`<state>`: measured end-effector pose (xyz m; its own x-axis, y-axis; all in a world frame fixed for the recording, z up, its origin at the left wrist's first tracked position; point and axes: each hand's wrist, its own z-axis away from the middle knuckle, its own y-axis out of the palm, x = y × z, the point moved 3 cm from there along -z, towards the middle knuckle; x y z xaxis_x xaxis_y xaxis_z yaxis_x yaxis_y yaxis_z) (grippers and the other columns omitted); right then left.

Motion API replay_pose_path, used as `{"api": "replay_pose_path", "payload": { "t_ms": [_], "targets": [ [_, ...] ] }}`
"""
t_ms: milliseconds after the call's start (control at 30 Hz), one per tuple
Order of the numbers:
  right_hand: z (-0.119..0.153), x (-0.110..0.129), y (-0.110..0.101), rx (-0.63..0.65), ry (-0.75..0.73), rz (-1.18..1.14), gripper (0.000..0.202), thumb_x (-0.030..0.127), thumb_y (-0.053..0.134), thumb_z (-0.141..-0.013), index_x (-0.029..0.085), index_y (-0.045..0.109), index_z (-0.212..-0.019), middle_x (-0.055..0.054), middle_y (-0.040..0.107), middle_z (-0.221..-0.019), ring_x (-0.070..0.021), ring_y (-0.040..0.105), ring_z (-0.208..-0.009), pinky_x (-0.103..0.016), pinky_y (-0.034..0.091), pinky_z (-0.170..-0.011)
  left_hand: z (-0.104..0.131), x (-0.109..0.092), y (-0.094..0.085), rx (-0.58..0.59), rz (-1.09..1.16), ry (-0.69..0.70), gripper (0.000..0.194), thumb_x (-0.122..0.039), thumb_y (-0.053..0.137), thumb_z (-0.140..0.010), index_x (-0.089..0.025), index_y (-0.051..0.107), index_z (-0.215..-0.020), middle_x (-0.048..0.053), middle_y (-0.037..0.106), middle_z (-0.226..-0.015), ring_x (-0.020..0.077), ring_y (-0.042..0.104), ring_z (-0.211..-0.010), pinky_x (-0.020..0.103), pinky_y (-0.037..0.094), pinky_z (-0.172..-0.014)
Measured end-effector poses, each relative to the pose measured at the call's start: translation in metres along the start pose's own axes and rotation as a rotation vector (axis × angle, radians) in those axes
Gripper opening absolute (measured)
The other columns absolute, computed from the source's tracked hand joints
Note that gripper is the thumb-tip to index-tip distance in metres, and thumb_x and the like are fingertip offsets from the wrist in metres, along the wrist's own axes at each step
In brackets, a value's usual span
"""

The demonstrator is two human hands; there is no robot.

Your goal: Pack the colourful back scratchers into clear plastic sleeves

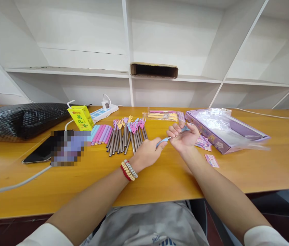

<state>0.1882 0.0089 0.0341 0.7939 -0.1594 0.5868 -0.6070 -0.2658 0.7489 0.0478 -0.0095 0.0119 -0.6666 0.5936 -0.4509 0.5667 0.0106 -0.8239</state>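
Note:
Above the table, my two hands hold a back scratcher (163, 141) between them. My left hand (147, 153) is closed around its light blue handle. The fingers of my right hand (184, 137) are curled around the other end, where some light blue shows at the fingertips. A short bit of metal rod is visible between the hands. Left of my hands lie several scratcher heads on metal rods (126, 136), with pink, purple, yellow and blue claws. Beside them is a row of pink, purple and blue handles (100, 134). Small printed cards (211, 160) lie near my right wrist.
A purple display box (208, 133) with clear plastic stands at right. Wrapped scratchers (161, 116) lie behind my hands. At left are a yellow drink carton (81, 118), a power strip (106, 112), a dark tablet (40, 147), a cable and a black wrapped bundle (26, 119). Shelves rise behind.

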Motion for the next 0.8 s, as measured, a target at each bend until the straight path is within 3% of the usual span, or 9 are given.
{"api": "replay_pose_path", "payload": {
  "t_ms": [133, 367, 567, 700, 800],
  "targets": [
    [0.002, -0.005, -0.001, 0.013, 0.032, 0.014, 0.038, 0.034, 0.054, -0.068, 0.019, 0.025, -0.05, 0.006, 0.018, -0.044, -0.0075, 0.016, -0.038, -0.022, 0.019, -0.037, 0.003, -0.002, 0.007, 0.012, 0.03, 0.021, 0.042, -0.047, 0.024, -0.092, -0.02, 0.051, -0.074, 0.0, 0.053, -0.061, 0.014, 0.048, -0.055, 0.027, 0.03, -0.057],
    [0.004, -0.013, -0.002, -0.174, 0.072, -0.015, 0.052, 0.038, 0.054, -0.074, 0.019, 0.012, -0.049, 0.007, 0.008, -0.039, -0.0069, 0.006, -0.034, -0.023, 0.012, -0.032, 0.002, -0.005, 0.007, 0.035, 0.029, 0.059, 0.04, -0.045, 0.024, -0.093, -0.02, 0.049, -0.072, 0.001, 0.054, -0.062, 0.0147, 0.048, -0.055, 0.028, 0.028, -0.054],
    [0.004, -0.021, 0.002, -0.09, 0.056, -0.062, 0.042, 0.024, 0.051, -0.069, 0.017, 0.014, -0.051, 0.006, 0.016, -0.04, -0.0071, 0.019, -0.036, -0.022, 0.023, -0.036, -0.003, 0.012, 0.002, 0.043, -0.117, 0.076, 0.041, -0.045, 0.024, -0.093, -0.02, 0.053, -0.079, 0.002, 0.056, -0.063, 0.0162, 0.051, -0.056, 0.028, 0.028, -0.055],
    [0.003, -0.022, 0.007, 0.005, 0.037, 0.003, 0.034, 0.023, 0.051, -0.066, 0.018, 0.021, -0.051, 0.003, 0.028, -0.045, -0.0112, 0.039, -0.047, -0.027, 0.038, -0.05, -0.005, 0.021, 0.0, 0.016, -0.178, 0.054, 0.042, -0.047, 0.023, -0.092, -0.02, 0.054, -0.082, 0.003, 0.057, -0.064, 0.0172, 0.054, -0.059, 0.027, 0.029, -0.055],
    [0.002, -0.019, 0.008, 0.034, 0.026, 0.048, 0.029, 0.025, 0.051, -0.065, 0.018, 0.027, -0.051, 0.001, 0.036, -0.05, -0.0139, 0.045, -0.055, -0.03, 0.04, -0.058, -0.005, 0.022, -0.001, 0.007, -0.189, 0.052, 0.043, -0.048, 0.022, -0.092, -0.02, 0.054, -0.083, 0.003, 0.058, -0.065, 0.0175, 0.055, -0.06, 0.027, 0.028, -0.055]
  ]
}}
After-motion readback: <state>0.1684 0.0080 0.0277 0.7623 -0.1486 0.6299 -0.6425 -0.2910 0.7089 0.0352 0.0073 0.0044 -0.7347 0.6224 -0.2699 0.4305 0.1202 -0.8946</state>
